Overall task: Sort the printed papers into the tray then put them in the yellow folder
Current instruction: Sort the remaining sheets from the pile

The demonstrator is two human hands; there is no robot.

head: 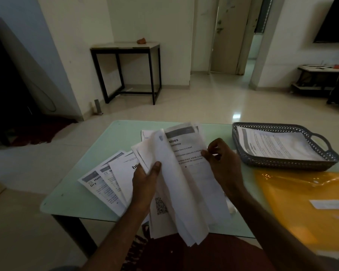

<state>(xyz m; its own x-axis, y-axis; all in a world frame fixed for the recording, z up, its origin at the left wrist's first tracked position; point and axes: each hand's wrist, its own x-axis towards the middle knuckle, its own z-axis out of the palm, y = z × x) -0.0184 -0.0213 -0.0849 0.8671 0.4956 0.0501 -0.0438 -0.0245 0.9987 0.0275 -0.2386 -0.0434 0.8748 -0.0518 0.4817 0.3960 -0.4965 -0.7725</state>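
Head view is showing the left hand (pixel 145 178) gripping a bundle of printed papers (pixel 186 184) raised over the desk (pixel 70 196), while the right hand (pixel 221 161) is pinching the top sheet's right edge. More sheets (pixel 108 182) are lying fanned at nine o'clock. The tray (pixel 282 163), holding one page, is sitting at two o'clock, the yellow folder (pixel 301 208) at four.

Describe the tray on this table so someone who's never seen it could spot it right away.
Start at the pale green glass table in the foreground and go to its far right corner. There sits the tray, dark grey, with perforated lattice walls and a loop handle, holding printed sheets. Unlike the flat yellow folder just nearer the person, it has raised sides.
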